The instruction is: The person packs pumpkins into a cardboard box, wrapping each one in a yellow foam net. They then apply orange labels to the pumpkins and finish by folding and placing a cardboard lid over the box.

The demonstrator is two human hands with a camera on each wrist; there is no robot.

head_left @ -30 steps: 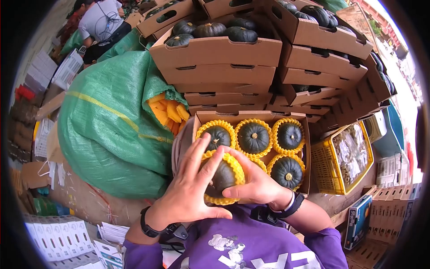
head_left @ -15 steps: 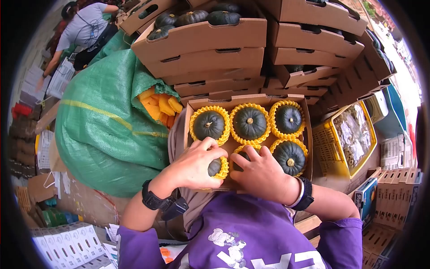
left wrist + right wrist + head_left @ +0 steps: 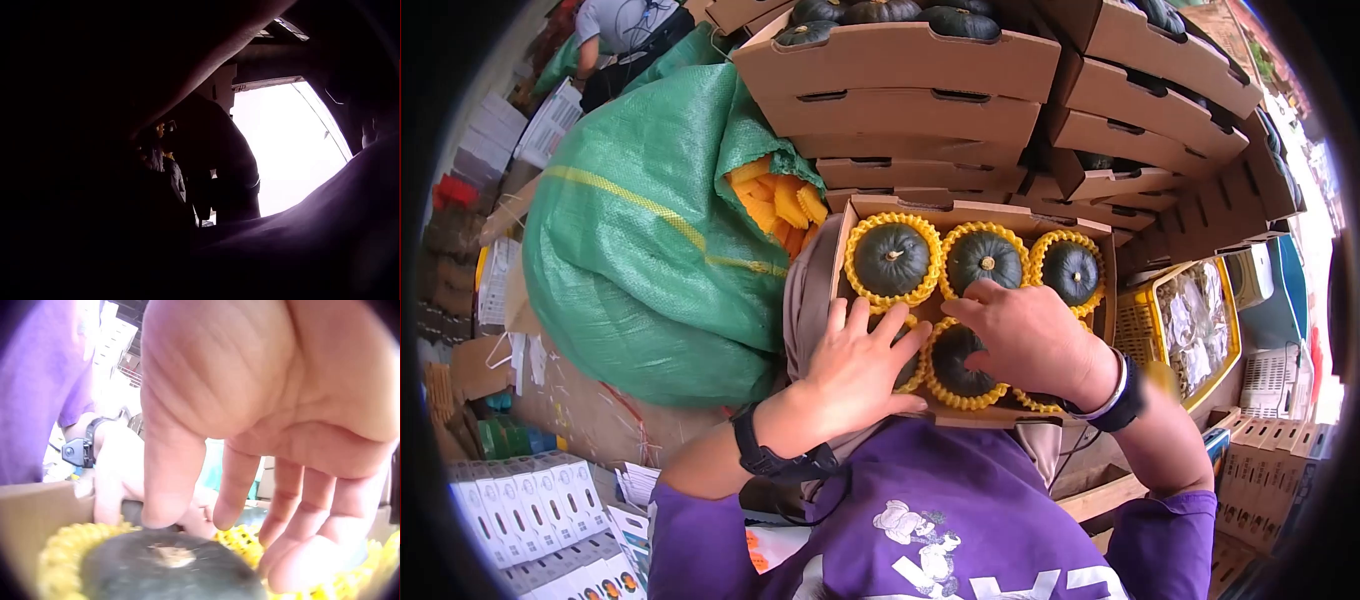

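Dark green pumpkins in yellow foam nets fill a shallow cardboard box (image 3: 1000, 214). My left hand (image 3: 850, 370) lies over the near-left pumpkin (image 3: 906, 374), its fingers spread and nearly straight. My right hand (image 3: 1045, 338) reaches over the near-right pumpkin, mostly covering it, with its fingertips at the nets between the near-middle pumpkin (image 3: 956, 362) and the far-middle pumpkin (image 3: 986, 258). Below that palm, the right wrist view shows a pumpkin (image 3: 172, 572) with a cut stem, the fingers pointing down to yellow netting. The left wrist view is mostly dark.
Stacked cardboard trays of pumpkins (image 3: 900, 115) rise behind the box. A green sack (image 3: 640, 250) spilling yellow foam nets (image 3: 778, 205) bulges at the left. To the right stands a yellow crate (image 3: 1138, 320) of plastic-wrapped contents. Another person (image 3: 625, 30) is at the far left.
A netted pumpkin held up between both hands has gone down into the box's near-left place. The left hand's fingers have spread over it; the right hand has moved rightward across the pumpkins.
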